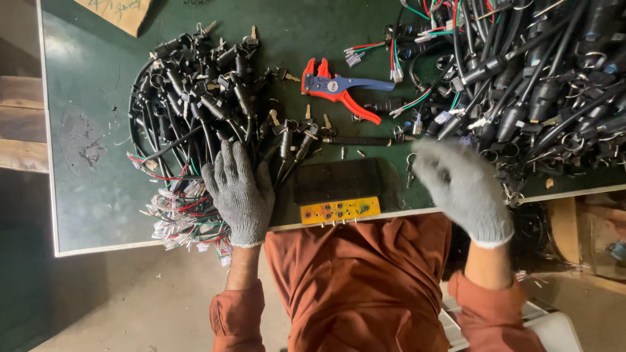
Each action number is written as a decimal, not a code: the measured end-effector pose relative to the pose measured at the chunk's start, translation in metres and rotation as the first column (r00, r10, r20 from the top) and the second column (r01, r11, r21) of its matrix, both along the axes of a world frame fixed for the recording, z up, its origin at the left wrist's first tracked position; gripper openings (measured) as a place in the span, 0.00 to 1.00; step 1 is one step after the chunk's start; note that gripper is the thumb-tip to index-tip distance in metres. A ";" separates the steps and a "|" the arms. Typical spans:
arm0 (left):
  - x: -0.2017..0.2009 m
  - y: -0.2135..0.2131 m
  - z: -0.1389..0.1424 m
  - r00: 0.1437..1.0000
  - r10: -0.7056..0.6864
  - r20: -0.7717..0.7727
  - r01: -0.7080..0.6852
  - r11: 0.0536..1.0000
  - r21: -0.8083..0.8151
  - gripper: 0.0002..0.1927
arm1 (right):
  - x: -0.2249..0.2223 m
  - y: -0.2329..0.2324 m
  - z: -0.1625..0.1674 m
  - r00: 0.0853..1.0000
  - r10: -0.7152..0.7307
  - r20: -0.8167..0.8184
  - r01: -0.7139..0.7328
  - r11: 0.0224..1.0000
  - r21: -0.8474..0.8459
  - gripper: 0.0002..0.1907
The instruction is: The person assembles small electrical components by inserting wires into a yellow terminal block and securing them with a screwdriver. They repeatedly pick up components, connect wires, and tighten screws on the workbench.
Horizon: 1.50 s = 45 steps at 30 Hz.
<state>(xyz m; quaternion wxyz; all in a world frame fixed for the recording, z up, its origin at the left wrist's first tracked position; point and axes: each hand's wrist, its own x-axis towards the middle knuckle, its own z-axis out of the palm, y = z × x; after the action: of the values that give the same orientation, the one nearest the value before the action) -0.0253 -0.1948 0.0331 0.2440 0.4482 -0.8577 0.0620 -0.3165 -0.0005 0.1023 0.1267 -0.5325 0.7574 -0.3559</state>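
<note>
Your left hand [238, 195] flat, fingers spread, gripping nothing, pressed on left cable pile [189, 124]. Your right hand [463, 189] blurred, open, empty, at edge of right cable heap [541, 85]. Yellow block [339, 210] between both hands. Red-blue stripper pliers [339, 88] beyond.

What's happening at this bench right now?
A person in grey knit gloves sits at a green worktable. The left hand lies flat on a pile of black key-switch cable assemblies. The right hand, blurred, is at the edge of a second, larger heap. Between them lie a red-and-blue wire stripper and an orange test board.
</note>
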 end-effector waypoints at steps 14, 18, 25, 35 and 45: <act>0.000 0.000 0.001 1.000 0.005 0.001 -0.005 1.000 -0.006 0.27 | -0.068 -0.117 -0.015 0.555 -0.251 -0.793 0.438 0.898 0.022 0.21; 0.001 -0.001 0.004 0.999 -0.014 -0.035 0.015 1.000 0.027 0.27 | -0.067 -0.158 -0.028 0.359 -0.091 -0.929 0.720 0.661 0.213 0.08; 0.002 0.001 0.003 0.999 -0.012 -0.037 0.013 1.000 0.022 0.26 | -0.068 -0.115 -0.014 0.568 -0.342 -0.749 0.374 0.918 -0.135 0.10; 0.002 -0.001 0.000 0.999 -0.016 -0.046 0.018 1.000 0.024 0.27 | -0.073 -0.130 -0.039 0.332 -0.092 -0.939 0.529 0.842 0.104 0.19; 0.003 0.000 0.000 0.999 -0.029 -0.036 0.030 1.000 0.007 0.27 | -0.065 -0.088 -0.025 0.640 -0.227 -0.734 0.140 0.974 -0.179 0.07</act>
<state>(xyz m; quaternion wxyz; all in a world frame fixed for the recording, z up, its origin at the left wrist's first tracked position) -0.0227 -0.1946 0.0330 0.2583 0.4375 -0.8601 0.0470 -0.3819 -0.0882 0.0775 -0.2617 -0.5576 0.7723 -0.1551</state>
